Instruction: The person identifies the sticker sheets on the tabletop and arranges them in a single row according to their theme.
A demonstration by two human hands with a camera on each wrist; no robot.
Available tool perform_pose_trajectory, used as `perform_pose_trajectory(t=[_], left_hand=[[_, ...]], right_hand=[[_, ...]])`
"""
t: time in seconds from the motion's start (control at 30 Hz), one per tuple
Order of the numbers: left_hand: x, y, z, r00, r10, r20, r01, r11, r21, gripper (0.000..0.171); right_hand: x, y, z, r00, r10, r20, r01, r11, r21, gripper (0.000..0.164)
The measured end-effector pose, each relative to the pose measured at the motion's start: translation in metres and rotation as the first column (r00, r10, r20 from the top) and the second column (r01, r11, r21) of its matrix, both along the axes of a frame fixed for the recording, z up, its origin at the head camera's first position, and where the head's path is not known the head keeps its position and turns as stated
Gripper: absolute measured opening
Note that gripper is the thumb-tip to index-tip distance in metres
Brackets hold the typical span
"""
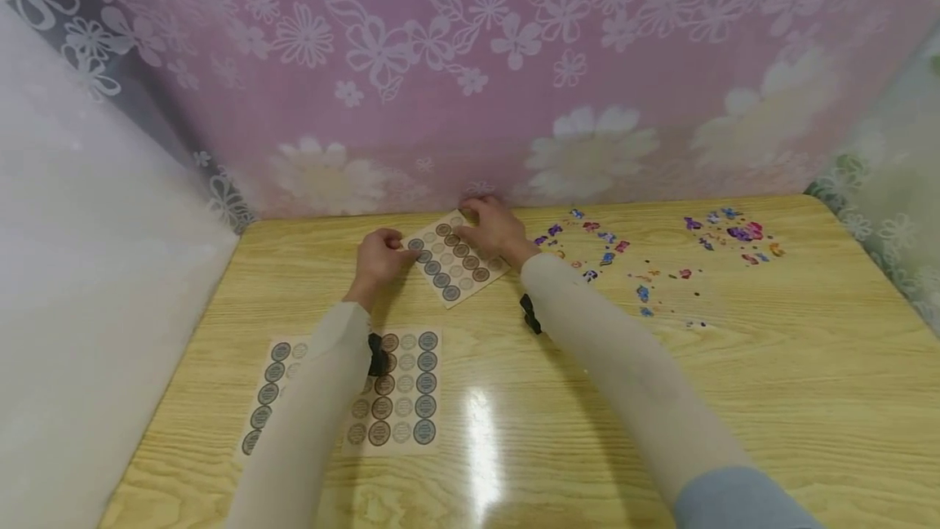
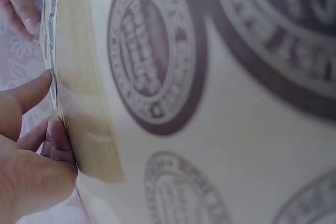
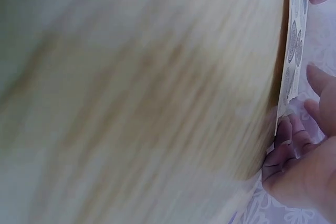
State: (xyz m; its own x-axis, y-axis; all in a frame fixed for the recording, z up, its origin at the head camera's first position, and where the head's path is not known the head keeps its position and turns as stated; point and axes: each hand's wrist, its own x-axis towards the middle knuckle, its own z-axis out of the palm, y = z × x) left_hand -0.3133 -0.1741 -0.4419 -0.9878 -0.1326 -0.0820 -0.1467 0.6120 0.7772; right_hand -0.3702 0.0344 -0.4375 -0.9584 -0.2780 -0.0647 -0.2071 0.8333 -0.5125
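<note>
A sheet of round stickers [image 1: 441, 260] lies at an angle near the back edge of the wooden table. At its left corner, my left hand [image 1: 380, 260] pinches the edge, thumb on top and the other fingers curled low beside it in the left wrist view. My right hand [image 1: 495, 228] holds the sheet's far right side, with curled fingers at the sheet's edge in the right wrist view. Two more sticker sheets [image 1: 404, 406] lie nearer, partly hidden by the left sleeve. Brown, grey and pale round labels run in rows on the sheets.
Small colourful butterfly-like pieces [image 1: 608, 258] form a loose ring right of the hands. Another cluster [image 1: 745, 233] sits farther right, with scattered bits between. A pink floral curtain [image 1: 470, 129] hangs behind the table [image 1: 734, 415]. Pale cloth flanks both sides.
</note>
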Motion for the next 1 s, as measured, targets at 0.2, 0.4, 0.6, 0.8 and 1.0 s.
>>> perform_pose_trajectory(t=[0.2,0.4,0.6,0.8,1.0], left_hand=[[0.0,0.0,0.0,1.0,-0.015,0.016,0.014,0.999,0.043,0.049],[0.0,-0.001,0.002,0.999,-0.022,0.034,0.02,0.998,0.061,0.046],[0.001,-0.002,0.005,0.999,-0.018,0.047,0.014,0.997,0.074,0.044],[0.001,-0.002,0.005,0.999,-0.014,0.048,0.01,0.997,0.08,0.043],[0.0,-0.002,0.002,0.999,-0.023,0.044,0.019,0.997,0.08,0.042]], right_hand=[[0.004,-0.002,0.003,0.999,0.028,0.021,-0.03,0.995,0.096,0.054],[0.005,-0.004,0.004,0.999,0.02,0.038,-0.024,0.993,0.112,0.058],[0.002,-0.003,0.003,0.998,0.036,0.053,-0.04,0.997,0.071,0.059],[0.0,0.0,0.006,0.993,0.081,0.083,-0.086,0.994,0.061,0.061],[0.0,0.003,0.011,0.983,0.145,0.113,-0.157,0.982,0.105,0.062]])
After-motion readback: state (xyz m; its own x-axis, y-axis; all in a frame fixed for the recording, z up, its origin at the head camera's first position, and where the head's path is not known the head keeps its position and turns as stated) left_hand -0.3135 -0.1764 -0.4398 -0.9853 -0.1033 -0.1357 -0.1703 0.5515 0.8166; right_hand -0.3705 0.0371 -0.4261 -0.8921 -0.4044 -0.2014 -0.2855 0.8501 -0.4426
